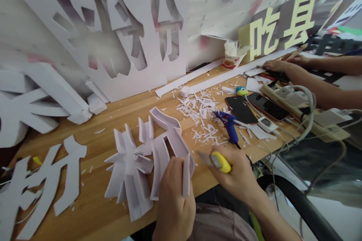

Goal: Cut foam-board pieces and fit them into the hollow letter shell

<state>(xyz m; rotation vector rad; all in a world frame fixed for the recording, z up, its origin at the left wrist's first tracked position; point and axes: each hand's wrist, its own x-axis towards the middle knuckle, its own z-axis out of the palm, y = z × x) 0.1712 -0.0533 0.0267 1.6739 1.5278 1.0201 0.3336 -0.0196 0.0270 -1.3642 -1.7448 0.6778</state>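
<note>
My left hand (175, 199) is closed around a narrow white foam-board strip (186, 177), held upright at the table's near edge. Just beyond it, partly covered by that hand, lies a white foam character with raised side walls (135, 173). To the right, my right hand (237, 175) grips a yellow utility knife (221, 161), its blade blurred and pointing left towards the strip, apart from it. A blue glue gun (230, 128) rests on the table beyond the knife, among white foam scraps (202, 107).
Flat white cut-out letters (70, 169) lie at left. A white board with cut-out shapes (166, 64) leans on the wall. Phones (240, 109), a power strip (299, 109) and cables lie at right. Another person's hands (278, 66) work at far right, near yellow characters (264, 34).
</note>
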